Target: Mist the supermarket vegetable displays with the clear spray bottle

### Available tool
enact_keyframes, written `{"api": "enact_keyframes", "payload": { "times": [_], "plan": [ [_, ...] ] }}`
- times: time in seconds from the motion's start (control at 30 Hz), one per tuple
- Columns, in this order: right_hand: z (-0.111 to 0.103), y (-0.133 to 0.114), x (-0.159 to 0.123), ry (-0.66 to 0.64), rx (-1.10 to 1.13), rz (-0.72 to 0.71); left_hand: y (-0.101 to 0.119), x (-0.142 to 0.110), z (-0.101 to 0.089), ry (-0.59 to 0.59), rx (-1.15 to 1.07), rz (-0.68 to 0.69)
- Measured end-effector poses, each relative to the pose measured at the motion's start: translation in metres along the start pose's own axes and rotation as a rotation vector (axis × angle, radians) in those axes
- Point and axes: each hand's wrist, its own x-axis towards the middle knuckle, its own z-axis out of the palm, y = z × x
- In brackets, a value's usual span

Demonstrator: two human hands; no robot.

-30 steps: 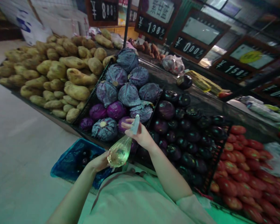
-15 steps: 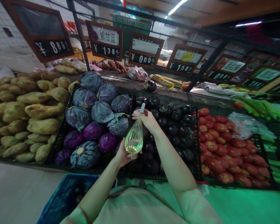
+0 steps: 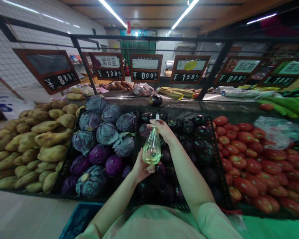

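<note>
A clear, ribbed, teardrop-shaped spray bottle (image 3: 151, 149) with yellowish-green liquid in its lower part is held between both hands, roughly upright. My right hand (image 3: 163, 129) is closed round its narrow neck, just under the pale nozzle (image 3: 157, 117). From below, my left hand (image 3: 143, 169) cups the rounded base, fingers curled beneath it. Behind and under the hands lie dark round eggplants (image 3: 203, 146) in a black crate. Purple cabbages (image 3: 107, 133) fill the crate to the left; some of the eggplants are hidden by my right forearm.
Potatoes (image 3: 46, 126) are heaped at far left, tomatoes (image 3: 251, 166) at right with a clear plastic bag (image 3: 276, 131) on them. Price signs (image 3: 146, 68) hang from a black rail. One eggplant (image 3: 155, 100) sits on the ledge. A blue crate (image 3: 77, 219) stands below left.
My view has tilted up and levelled, showing more ceiling and less of the blue crate. The bottle stands more upright and slightly further right in view; both hands keep their hold.
</note>
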Motion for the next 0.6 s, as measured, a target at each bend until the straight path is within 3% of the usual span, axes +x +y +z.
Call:
{"api": "enact_keyframes", "payload": {
  "times": [0.13,0.3,0.43,0.6],
  "plan": [
    [-0.014,0.0,0.006,0.114,0.001,0.011,0.0,0.013,0.005,0.004,0.018,-0.035],
    [-0.027,0.001,0.0,0.122,-0.004,0.013,-0.007,0.021,0.008,0.034,0.007,-0.045],
    [-0.028,0.009,-0.015,0.023,0.001,-0.076,-0.019,0.006,0.01,0.067,-0.013,-0.083],
    [-0.018,0.03,-0.037,-0.169,0.04,0.044,-0.042,-0.028,0.007,0.131,-0.074,-0.147]
  ]
}}
